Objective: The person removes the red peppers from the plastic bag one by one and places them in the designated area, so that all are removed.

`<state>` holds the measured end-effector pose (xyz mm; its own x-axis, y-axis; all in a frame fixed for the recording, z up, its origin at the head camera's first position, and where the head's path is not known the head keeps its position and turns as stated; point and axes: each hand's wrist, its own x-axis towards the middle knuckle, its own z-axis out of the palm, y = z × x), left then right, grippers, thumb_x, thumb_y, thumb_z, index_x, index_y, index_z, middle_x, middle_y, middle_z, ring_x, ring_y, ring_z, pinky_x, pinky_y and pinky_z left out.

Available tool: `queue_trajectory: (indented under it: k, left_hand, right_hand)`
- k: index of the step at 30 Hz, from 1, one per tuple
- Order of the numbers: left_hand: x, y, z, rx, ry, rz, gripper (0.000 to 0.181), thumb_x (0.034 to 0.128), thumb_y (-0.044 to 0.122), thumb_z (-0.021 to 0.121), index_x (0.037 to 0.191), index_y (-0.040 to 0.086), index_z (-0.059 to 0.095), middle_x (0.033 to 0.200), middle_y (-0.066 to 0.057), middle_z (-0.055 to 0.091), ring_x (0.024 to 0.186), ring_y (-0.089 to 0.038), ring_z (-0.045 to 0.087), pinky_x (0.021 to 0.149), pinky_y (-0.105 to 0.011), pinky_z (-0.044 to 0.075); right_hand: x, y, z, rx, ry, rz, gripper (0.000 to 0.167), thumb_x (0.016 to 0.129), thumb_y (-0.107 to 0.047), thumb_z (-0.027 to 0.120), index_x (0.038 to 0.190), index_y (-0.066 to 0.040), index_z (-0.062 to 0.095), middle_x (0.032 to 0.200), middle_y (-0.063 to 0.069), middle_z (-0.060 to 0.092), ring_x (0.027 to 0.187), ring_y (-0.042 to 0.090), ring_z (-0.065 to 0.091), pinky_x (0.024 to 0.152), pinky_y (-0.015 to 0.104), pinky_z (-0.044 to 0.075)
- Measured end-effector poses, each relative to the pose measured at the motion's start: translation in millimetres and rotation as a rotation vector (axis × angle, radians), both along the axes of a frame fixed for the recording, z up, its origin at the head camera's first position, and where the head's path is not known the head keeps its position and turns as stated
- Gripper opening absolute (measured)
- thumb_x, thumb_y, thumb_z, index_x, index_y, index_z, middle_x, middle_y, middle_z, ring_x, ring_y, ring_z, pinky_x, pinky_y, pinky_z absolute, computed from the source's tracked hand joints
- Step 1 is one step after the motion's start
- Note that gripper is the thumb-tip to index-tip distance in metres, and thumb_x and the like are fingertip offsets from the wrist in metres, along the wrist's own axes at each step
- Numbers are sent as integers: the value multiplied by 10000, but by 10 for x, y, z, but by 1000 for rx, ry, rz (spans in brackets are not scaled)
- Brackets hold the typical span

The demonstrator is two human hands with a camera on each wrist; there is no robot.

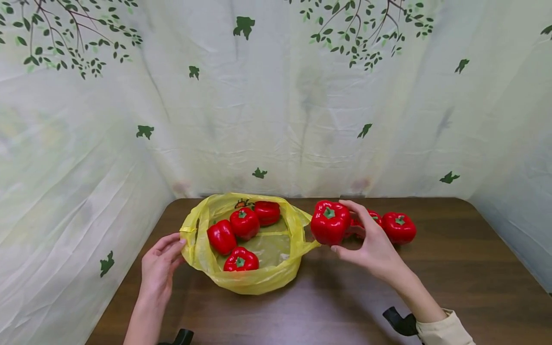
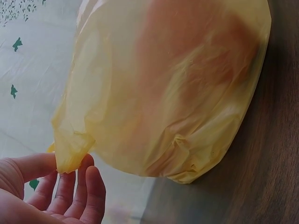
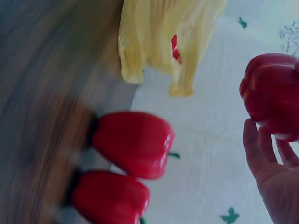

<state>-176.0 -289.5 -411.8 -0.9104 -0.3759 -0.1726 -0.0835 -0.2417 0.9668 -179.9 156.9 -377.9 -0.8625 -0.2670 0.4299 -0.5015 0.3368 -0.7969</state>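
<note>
A yellow plastic bag [image 1: 254, 282] stands with its mouth wide, holding several red bell peppers, one of them [image 1: 244, 223] near the middle. The left hand [image 1: 158, 268] pinches the bag's left edge between thumb and fingers; in the left wrist view the hand [image 2: 60, 191] grips a gathered corner of the bag [image 2: 126, 107]. Just right of the bag, the right hand [image 1: 373, 244] holds a red pepper [image 1: 330, 222], green stem facing the camera. The right wrist view shows that pepper [image 3: 273, 95] in the fingers of the hand [image 3: 275, 172].
More peppers lie on the brown table [image 1: 465, 268] behind and right of the right hand, the rightmost [image 1: 399, 228] in plain sight. Two peppers show in the right wrist view, one [image 3: 135, 143] beside the other. A leaf-patterned curtain [image 1: 280, 120] hangs behind the table.
</note>
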Motion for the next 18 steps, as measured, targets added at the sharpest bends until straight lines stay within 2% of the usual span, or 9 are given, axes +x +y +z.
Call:
queue_trajectory:
  k: [6,12,18]
  left_hand:
    - [-4,-21,-2,30,12,11,185,879,143,755,1057,125,707,931,35,708,837,-114,667,733,-254,563]
    - [-2,-28,3,21,12,6,190,878,160,758,1058,124,711,945,37,700,828,-119,661,734,-250,562]
    - [6,-38,3,18,24,2,201,876,164,762,1063,116,710,948,33,702,816,-121,669,730,-253,566]
  right_hand:
    - [17,249,-32,-7,-4,-73,942,707,-25,869,1461,-256,355,1372,-4,472,1202,215,507,840,278,542]
    - [57,463,-22,5,21,-131,955,715,6,857,1483,-223,339,1384,-1,458,1191,160,492,847,207,518]
    - [100,690,-40,15,-5,-181,933,745,11,838,1489,-232,329,1364,1,458,1152,111,520,789,244,552]
